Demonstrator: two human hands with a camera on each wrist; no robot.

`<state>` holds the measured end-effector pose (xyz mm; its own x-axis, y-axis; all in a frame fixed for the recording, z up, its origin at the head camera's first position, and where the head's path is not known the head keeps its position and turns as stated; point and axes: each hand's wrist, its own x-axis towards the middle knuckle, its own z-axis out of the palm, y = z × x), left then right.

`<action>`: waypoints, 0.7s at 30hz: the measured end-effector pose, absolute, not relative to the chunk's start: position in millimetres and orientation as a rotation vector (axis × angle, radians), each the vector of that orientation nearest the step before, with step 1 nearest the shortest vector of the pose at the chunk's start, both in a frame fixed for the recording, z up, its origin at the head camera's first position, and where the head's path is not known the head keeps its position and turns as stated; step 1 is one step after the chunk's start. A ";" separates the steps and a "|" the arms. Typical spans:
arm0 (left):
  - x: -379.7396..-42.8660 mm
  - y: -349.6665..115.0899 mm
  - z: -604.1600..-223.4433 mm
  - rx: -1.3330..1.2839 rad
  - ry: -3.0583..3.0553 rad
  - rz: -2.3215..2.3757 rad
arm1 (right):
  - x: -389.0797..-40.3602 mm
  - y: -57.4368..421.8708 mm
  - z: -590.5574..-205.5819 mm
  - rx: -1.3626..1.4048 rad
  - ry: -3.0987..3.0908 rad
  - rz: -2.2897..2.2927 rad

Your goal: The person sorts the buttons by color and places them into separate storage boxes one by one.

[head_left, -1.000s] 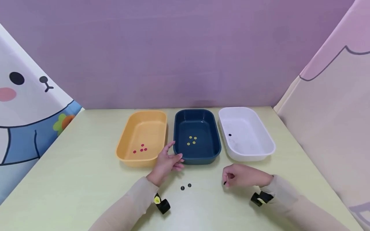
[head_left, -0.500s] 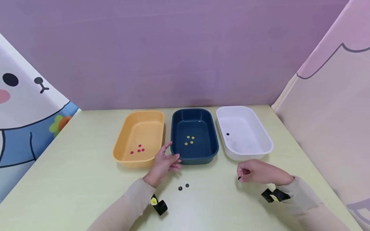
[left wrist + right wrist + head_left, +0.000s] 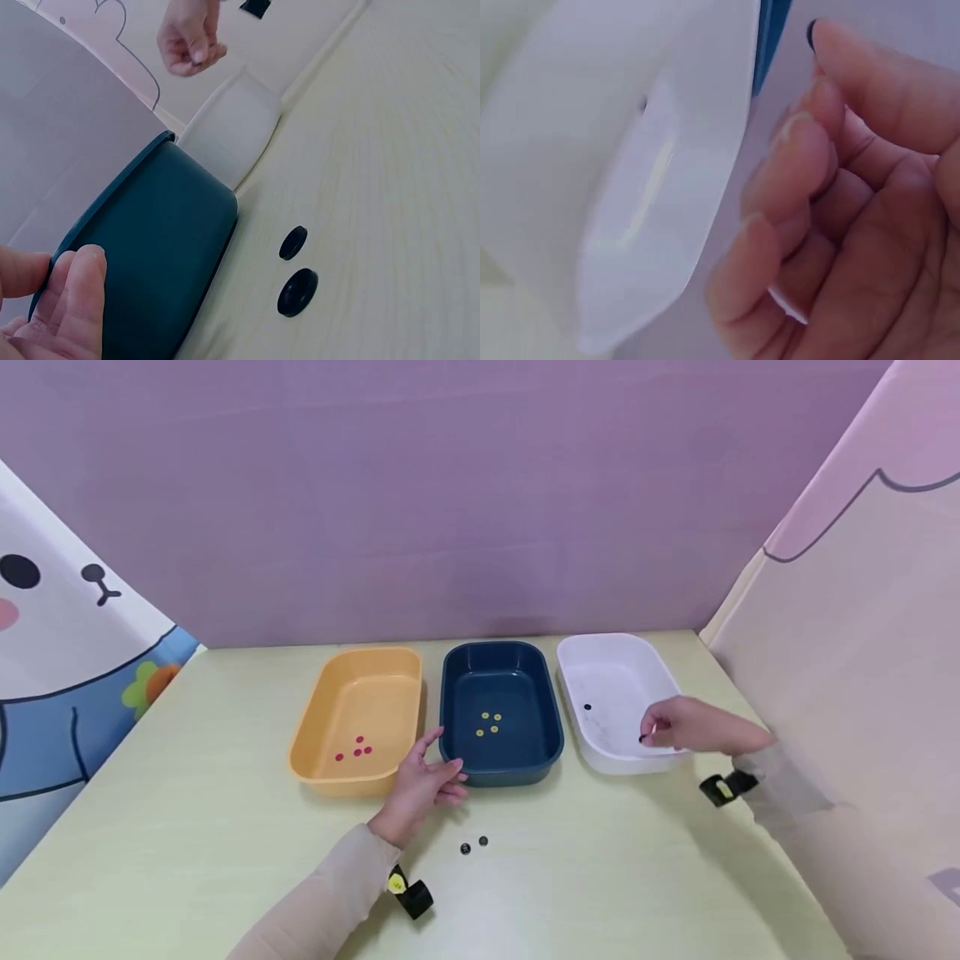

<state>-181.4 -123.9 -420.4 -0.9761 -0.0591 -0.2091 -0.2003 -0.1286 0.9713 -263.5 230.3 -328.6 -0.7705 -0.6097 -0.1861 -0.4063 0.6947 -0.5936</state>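
Note:
My right hand [image 3: 686,724] pinches a black button [image 3: 642,739] between thumb and finger, above the front right part of the white tray [image 3: 617,672]. In the right wrist view, only the edge of that button [image 3: 811,34] shows at the thumb tip. Another black button [image 3: 587,707] lies inside the white tray. My left hand [image 3: 417,789] holds the near left corner of the dark blue tray [image 3: 517,774], thumb at the rim and fingers against the outer wall. Two black buttons [image 3: 298,292] lie on the table in front of this tray.
An orange tray [image 3: 390,689] with several red buttons [image 3: 357,752] stands left of the blue one. Several yellow buttons [image 3: 494,729] lie in the blue tray. A purple cloth [image 3: 450,502] hangs behind the table, with printed cloths at both sides.
My right hand has carried the black button from over the table rightward and up, to above the white tray. My left hand has stayed at the blue tray; the head view has shifted slightly.

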 end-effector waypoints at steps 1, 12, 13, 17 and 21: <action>-181.8 -123.3 -421.1 -0.299 1.999 2.279 | -271.2 231.8 -325.9 -0.749 2.527 -0.773; -179.0 -124.7 -420.4 -0.291 1.981 2.284 | -330.1 231.0 -319.0 -0.447 2.424 -0.969; -179.0 -124.7 -420.0 -0.294 1.981 2.285 | -334.0 230.3 -319.6 -0.433 2.419 -0.983; -180.7 -123.7 -418.6 -0.285 1.974 2.300 | -348.8 227.5 -323.5 -0.389 2.416 -1.018; -180.4 -122.6 -419.0 -0.274 1.967 2.308 | -357.9 221.7 -328.6 -0.325 2.413 -1.018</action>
<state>-180.4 -122.6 -419.0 -0.9792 -0.0428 -0.1982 -0.1889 -0.1626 0.9684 -357.9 221.7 -328.6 -0.8481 -0.3971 -0.3507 -0.0258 0.6922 -0.7213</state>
